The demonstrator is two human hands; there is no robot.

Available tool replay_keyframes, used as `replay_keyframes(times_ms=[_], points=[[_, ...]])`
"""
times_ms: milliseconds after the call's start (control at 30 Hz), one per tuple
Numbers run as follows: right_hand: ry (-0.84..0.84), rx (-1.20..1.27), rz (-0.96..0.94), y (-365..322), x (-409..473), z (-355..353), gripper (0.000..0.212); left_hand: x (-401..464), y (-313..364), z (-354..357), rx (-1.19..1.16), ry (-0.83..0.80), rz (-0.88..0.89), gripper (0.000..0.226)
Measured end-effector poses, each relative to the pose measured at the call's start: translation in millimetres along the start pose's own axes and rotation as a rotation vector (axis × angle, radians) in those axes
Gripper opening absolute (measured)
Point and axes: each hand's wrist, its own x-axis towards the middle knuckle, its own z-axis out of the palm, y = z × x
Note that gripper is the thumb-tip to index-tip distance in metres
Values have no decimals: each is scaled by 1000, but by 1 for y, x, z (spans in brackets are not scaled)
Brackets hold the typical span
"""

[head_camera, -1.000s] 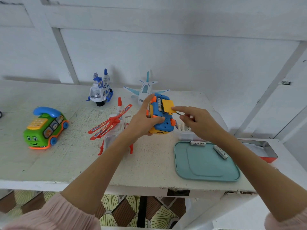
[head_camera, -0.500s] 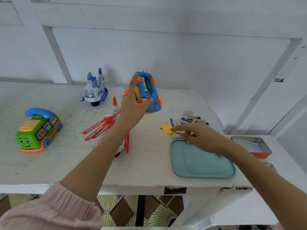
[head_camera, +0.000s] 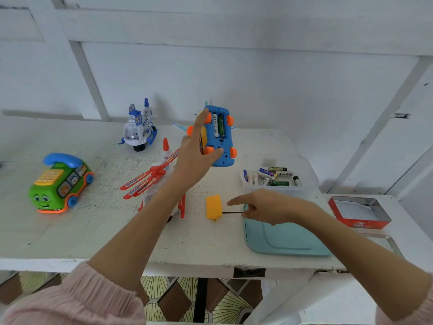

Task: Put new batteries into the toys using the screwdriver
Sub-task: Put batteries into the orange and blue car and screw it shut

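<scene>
My left hand (head_camera: 192, 158) grips a blue toy car (head_camera: 220, 137) with orange wheels, raised above the table with its underside facing me. Its battery bay is uncovered and shows a white and a green battery. The yellow battery cover (head_camera: 213, 207) lies flat on the table. My right hand (head_camera: 267, 207) hovers just right of it, forefinger stretched toward the cover, the other fingers curled round a thin screwdriver whose dark shaft (head_camera: 232, 212) points at the cover. A clear tub (head_camera: 271, 178) behind my right hand holds several loose batteries.
A teal tray (head_camera: 285, 240) lies under my right wrist. A red-and-white helicopter (head_camera: 154, 179), a green phone car (head_camera: 59, 184), a blue-white helicopter (head_camera: 139, 130) and a white plane behind the car stand on the white table (head_camera: 93, 231). A red tin (head_camera: 358, 211) sits right.
The yellow cover has come off the car and been laid on the table by my right hand. My left hand has lifted the car and turned its underside to me.
</scene>
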Motion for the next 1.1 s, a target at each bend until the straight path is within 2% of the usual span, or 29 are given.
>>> replay_keyframes(times_ms=[100, 200, 267, 367, 433, 500, 700, 1100], points=[[-51, 22, 35, 11, -11, -12, 42, 1, -1, 1, -45, -36, 32, 74], [18, 32, 21, 20, -27, -32, 23, 1, 2, 5, -10, -41, 61, 76], [176, 118, 10, 24, -38, -48, 12, 2, 1, 8, 29, -31, 80, 76], [531, 259, -40, 28, -47, -66, 6, 9, -1, 11, 137, 10, 57, 82], [766, 242, -47, 31, -46, -74, 4, 12, -1, 15, 143, -6, 85, 81], [885, 207, -30, 35, -42, -78, 6, 13, 3, 23, 138, -28, 101, 81], [988, 124, -9, 42, -41, -84, 11, 18, 8, 41, 159, -99, 94, 83], [1068, -30, 82, 57, -53, -86, 14, 32, 10, 60, 213, -163, 168, 83]])
